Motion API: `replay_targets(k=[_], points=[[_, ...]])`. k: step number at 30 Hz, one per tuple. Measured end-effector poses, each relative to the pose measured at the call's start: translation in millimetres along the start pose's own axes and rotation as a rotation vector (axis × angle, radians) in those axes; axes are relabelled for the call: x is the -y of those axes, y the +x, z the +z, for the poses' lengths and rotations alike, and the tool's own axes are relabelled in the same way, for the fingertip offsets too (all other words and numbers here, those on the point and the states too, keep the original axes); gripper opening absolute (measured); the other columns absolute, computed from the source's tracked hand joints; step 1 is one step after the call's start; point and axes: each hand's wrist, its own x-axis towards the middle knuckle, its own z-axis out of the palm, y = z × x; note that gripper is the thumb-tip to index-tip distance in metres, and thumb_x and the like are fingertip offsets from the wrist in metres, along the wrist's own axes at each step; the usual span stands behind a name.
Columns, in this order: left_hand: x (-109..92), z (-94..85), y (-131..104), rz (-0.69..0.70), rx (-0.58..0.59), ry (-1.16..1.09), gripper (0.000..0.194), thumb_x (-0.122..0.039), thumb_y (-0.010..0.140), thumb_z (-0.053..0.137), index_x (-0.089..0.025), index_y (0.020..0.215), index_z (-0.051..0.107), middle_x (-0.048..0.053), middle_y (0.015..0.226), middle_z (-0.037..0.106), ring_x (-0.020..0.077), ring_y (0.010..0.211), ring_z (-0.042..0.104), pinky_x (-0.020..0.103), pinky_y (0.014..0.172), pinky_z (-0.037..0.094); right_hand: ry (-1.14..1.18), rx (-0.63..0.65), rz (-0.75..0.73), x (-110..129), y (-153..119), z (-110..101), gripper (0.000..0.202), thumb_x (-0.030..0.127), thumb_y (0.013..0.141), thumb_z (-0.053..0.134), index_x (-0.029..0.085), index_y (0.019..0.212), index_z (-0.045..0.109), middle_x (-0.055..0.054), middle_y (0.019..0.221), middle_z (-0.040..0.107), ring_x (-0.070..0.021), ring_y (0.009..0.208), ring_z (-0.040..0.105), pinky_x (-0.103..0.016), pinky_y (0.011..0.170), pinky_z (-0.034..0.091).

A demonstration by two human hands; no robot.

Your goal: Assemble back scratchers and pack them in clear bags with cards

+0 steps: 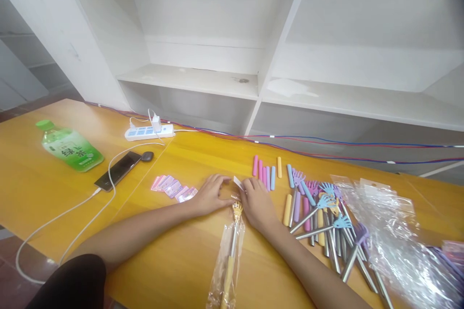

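Observation:
A yellow back scratcher (229, 270) with a hand-shaped head and metal rod lies inside a clear plastic bag (217, 265), its head pointing away from me. My right hand (258, 203) is closed at the top end of the bag, where a small white strip shows by the fingertips. My left hand (210, 195) is on the other side, thumb and fingers apart around a gap, the thumb close to the bag's top. Beside my left hand lie several pink and purple cards (174, 187) in a fanned row.
To the right are several metal back scratchers (328, 222), loose coloured handle sleeves (264, 174) and a pile of clear bags (395, 231). On the left stand out a green bottle (72, 147), a phone (119, 170) with a cable, and a power strip (149, 132). White shelving (188, 79) rises behind.

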Motion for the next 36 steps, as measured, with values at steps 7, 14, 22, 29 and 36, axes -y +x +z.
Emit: replay_targets(k=[7,14,22,29,36], points=[[-0.2,1.1,-0.2,0.033,0.023,-0.053,0.058,-0.033,0.081,0.082,-0.022,0.132,0.057,0.008,0.12,0.067,0.0255,0.111,0.059,0.039,0.095,0.047,-0.018,0.019,0.012,2.2,-2.5,6.2,0.02,0.028,0.109,0.039,0.023,0.09,0.046,-0.005,0.093,0.061,-0.0256,0.094,0.05,-0.041,0.085,0.033],[1.6,7.0,-0.7,-0.062,0.028,-0.227,0.064,-0.039,0.08,0.084,-0.021,0.134,0.055,0.009,0.118,0.071,0.0218,0.102,0.063,0.036,0.088,0.049,0.078,-0.077,0.068,-0.6,-1.8,10.3,0.018,0.025,0.107,0.039,0.023,0.091,0.047,-0.006,0.095,0.062,-0.0261,0.101,0.05,-0.043,0.089,0.031],[6.4,22.4,-1.6,-0.178,0.018,-0.719,0.047,-0.044,0.087,0.078,-0.017,0.12,0.059,0.004,0.097,0.07,0.0177,0.091,0.068,0.033,0.088,0.052,0.244,-0.181,0.074,1.1,-1.5,8.3,0.017,0.032,0.107,0.043,0.024,0.093,0.049,-0.005,0.094,0.058,-0.0238,0.095,0.052,-0.044,0.089,0.037],[11.7,14.0,2.7,-0.192,-0.11,-0.865,0.054,-0.051,0.086,0.078,-0.019,0.123,0.055,-0.002,0.087,0.06,0.0142,0.081,0.063,0.03,0.082,0.051,0.482,-0.291,-0.075,0.6,-0.1,-10.8,0.008,0.026,0.105,0.05,0.025,0.097,0.05,-0.007,0.098,0.06,-0.0211,0.091,0.059,-0.039,0.08,0.05],[9.3,9.4,2.0,-0.217,-0.132,-0.901,0.051,-0.051,0.088,0.076,-0.019,0.124,0.061,-0.001,0.088,0.06,0.0144,0.085,0.062,0.028,0.083,0.048,0.236,-0.149,-0.464,1.1,-3.7,-13.3,0.021,0.014,0.1,0.056,0.026,0.115,0.062,-0.006,0.103,0.071,-0.0215,0.097,0.066,-0.038,0.081,0.051]])
